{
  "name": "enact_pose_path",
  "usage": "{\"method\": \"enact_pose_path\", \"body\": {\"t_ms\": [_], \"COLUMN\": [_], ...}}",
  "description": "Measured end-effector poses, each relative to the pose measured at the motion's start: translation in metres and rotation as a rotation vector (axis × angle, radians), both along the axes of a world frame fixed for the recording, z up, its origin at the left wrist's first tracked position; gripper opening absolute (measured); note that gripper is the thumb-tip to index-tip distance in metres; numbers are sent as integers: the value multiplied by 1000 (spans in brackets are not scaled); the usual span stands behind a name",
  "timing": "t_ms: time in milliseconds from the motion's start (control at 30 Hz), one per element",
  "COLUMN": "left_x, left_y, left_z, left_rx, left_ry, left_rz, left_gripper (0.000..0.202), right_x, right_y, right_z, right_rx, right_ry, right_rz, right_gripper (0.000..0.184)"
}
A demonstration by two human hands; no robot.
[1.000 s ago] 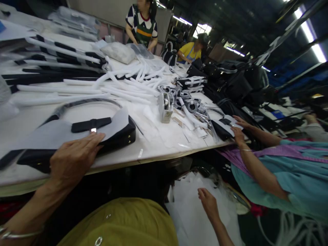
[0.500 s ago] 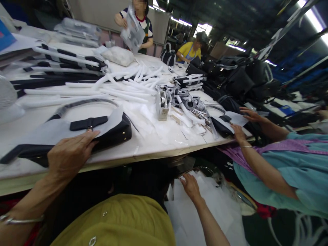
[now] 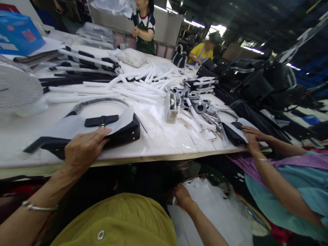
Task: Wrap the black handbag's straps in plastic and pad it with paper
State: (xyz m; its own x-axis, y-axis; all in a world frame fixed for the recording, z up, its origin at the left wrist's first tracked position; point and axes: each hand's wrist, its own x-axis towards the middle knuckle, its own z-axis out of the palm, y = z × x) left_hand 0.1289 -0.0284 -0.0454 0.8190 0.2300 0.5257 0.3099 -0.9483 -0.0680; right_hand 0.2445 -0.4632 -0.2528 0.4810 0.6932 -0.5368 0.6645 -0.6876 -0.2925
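Note:
My left hand (image 3: 85, 147) is closed on the front edge of a black handbag (image 3: 125, 131), its fingers over a white sheet (image 3: 64, 127) just below the buckled strap (image 3: 102, 120). The bag lies on its side near the table edge, its wrapped handle (image 3: 102, 101) arching behind it. Below the table, my right hand (image 3: 183, 197) is at the left edge of a pile of white sheets (image 3: 214, 201). Its fingers are curled and partly hidden, so what they hold, if anything, cannot be made out.
White foam tubes (image 3: 143, 87), a tape dispenser (image 3: 171, 107) and rolled strips (image 3: 200, 106) lie across the table (image 3: 123, 158). A fan (image 3: 19, 85) stands left. At right, a co-worker's hands (image 3: 253, 136) work on another black bag (image 3: 233, 132). Black bags (image 3: 258, 82) are heaped behind.
The view has swung left. My right hand has shifted left along the sheets, its fingers more curled. My left hand stays on the handbag. The right-hand co-worker's hands have come together.

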Motion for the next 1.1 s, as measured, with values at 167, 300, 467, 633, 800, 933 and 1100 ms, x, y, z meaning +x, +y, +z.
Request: {"method": "enact_pose_path", "body": {"t_ms": [167, 300, 467, 633, 800, 933, 1100], "left_x": [-2, 1, -9, -41, -47, -27, -3], "left_y": [2, 6, 4, 10, 66, 124, 168], "left_z": [-1, -4, 22, 82, 126, 134, 107], "left_rx": [-27, -171, -485, -1074, -1170, -1338, -1266], "left_ry": [-11, -49, -137, -35, -152, -399, -236], "left_rz": [-15, -66, -240, -332, -163, -70, 163], "left_gripper": [31, 32, 44, 52, 41, 47, 43], "right_x": [51, 81, 81, 77, 76, 83, 104], "right_y": [-3, 22, 101, 203, 305, 372, 419], "right_z": [87, 199, 288, 301, 333, 347, 324], "right_rx": [102, 341, 749, 1012, 1190, 1141, 856], "right_ry": [-70, 82, 313, 325, 493, 553, 367], "right_rz": [-94, -300, -535, -510, -429, -384, -365], "right_gripper": [22, 18, 40, 46, 44, 60, 47]}}
